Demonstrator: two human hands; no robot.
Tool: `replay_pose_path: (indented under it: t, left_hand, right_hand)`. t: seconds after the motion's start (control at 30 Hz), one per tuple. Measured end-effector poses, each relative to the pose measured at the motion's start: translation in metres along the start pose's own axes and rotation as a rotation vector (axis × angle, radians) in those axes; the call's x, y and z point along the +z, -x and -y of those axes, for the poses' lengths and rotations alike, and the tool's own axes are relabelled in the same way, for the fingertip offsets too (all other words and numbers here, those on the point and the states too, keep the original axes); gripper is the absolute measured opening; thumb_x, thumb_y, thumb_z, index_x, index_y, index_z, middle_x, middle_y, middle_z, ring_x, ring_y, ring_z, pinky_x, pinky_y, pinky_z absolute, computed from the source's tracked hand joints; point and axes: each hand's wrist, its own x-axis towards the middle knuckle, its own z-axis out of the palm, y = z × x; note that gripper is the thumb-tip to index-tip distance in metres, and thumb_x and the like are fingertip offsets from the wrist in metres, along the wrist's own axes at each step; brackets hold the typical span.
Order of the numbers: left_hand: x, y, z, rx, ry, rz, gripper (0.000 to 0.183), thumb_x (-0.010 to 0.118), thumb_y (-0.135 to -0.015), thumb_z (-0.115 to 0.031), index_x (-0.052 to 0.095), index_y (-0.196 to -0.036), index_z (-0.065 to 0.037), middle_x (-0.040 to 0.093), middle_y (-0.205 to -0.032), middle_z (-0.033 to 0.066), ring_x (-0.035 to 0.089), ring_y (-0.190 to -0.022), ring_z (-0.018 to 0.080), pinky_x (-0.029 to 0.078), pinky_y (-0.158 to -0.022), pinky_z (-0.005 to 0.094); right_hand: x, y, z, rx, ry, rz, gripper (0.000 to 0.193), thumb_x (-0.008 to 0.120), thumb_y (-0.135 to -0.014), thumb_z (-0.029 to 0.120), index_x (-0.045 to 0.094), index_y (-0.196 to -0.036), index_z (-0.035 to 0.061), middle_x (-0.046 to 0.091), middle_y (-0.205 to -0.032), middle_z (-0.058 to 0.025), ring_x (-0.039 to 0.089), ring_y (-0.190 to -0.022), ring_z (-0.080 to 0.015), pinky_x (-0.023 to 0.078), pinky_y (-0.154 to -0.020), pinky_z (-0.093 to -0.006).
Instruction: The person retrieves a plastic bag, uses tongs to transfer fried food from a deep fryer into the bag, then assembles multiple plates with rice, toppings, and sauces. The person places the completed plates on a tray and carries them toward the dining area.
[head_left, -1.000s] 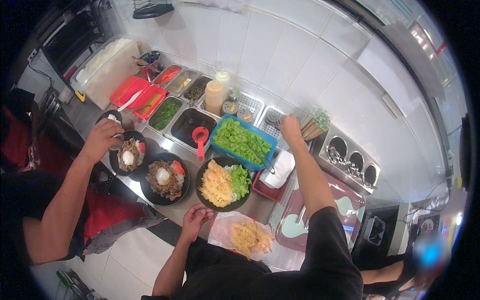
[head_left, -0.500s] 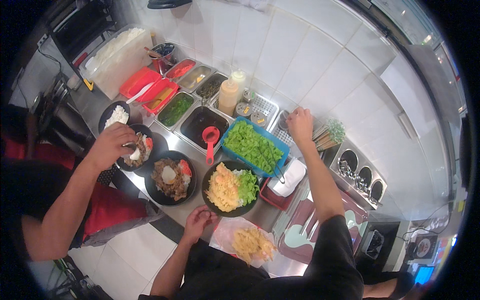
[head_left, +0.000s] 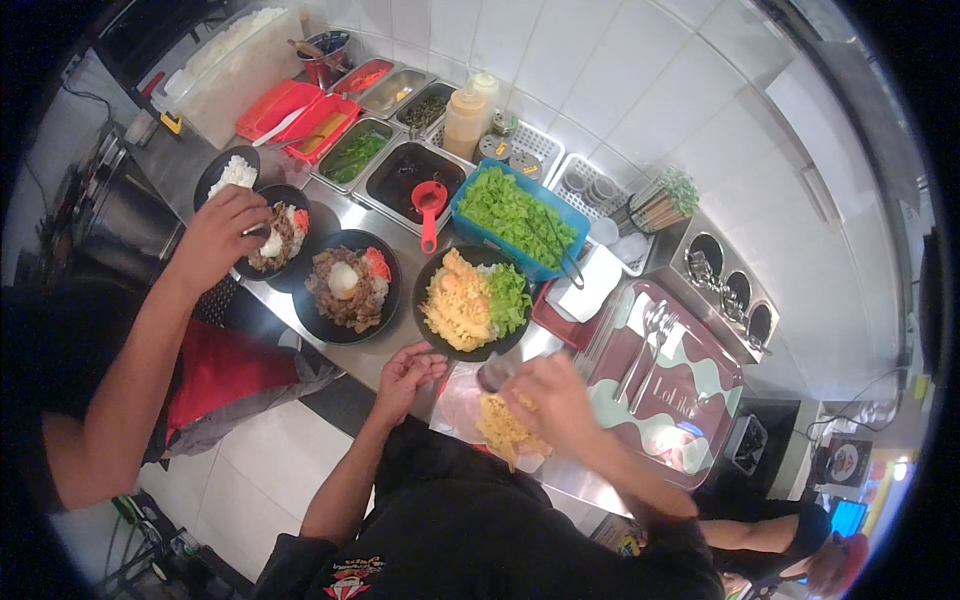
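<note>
Right hand (head_left: pixel 548 402), fingers wrapped round a small dark shaker-like jar (head_left: pixel 491 375), just nearside of the black tempura bowl (head_left: pixel 426 275)! Probably light, stiff: grip its sides. Left hand (head_left: pixel 408 376), loosely curled beside that bowl, contact unclear.
</note>
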Motion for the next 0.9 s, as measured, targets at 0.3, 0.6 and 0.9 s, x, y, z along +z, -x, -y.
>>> replay_pose_path:
  t: [0.3, 0.6, 0.9]
  left_hand:
    - [0.003, 0.005, -0.003, 0.069, -0.122, 0.022, 0.035, 0.055, -0.100, -0.008, 0.049, -0.132, 0.005, 0.065, -0.118, 0.0198, 0.067, -0.103, 0.0242, 0.055, -0.094, 0.0364]
    - [-0.007, 0.003, 0.005, 0.079, -0.138, 0.023, 0.036, 0.055, -0.101, -0.010, 0.049, -0.133, 0.005, 0.065, -0.117, 0.0202, 0.067, -0.103, 0.0247, 0.055, -0.095, 0.0367]
    - [-0.004, 0.003, 0.012, 0.148, -0.225, 0.045, 0.030, 0.053, -0.100, -0.008, 0.052, -0.127, 0.007, 0.067, -0.109, 0.0156, 0.067, -0.096, 0.0201, 0.054, -0.090, 0.0326]
  right_hand:
    - [0.111, 0.035, 0.034, 0.159, 0.109, 0.002, 0.018, 0.072, -0.078, 0.019, 0.066, -0.090, 0.0078, 0.057, -0.097, -0.0069, 0.055, -0.096, -0.0278, 0.048, -0.083, -0.0397]
    - [0.016, -0.001, 0.012, 0.228, 0.080, -0.058, 0.017, 0.072, -0.080, 0.017, 0.069, -0.094, 0.0074, 0.059, -0.092, -0.0100, 0.057, -0.093, -0.0304, 0.050, -0.081, -0.0417]
    - [-0.069, -0.066, -0.063, 0.320, 0.192, -0.477, 0.008, 0.072, -0.083, 0.012, 0.070, -0.088, 0.0057, 0.060, -0.087, -0.0114, 0.058, -0.089, -0.0326, 0.049, -0.077, -0.0429]
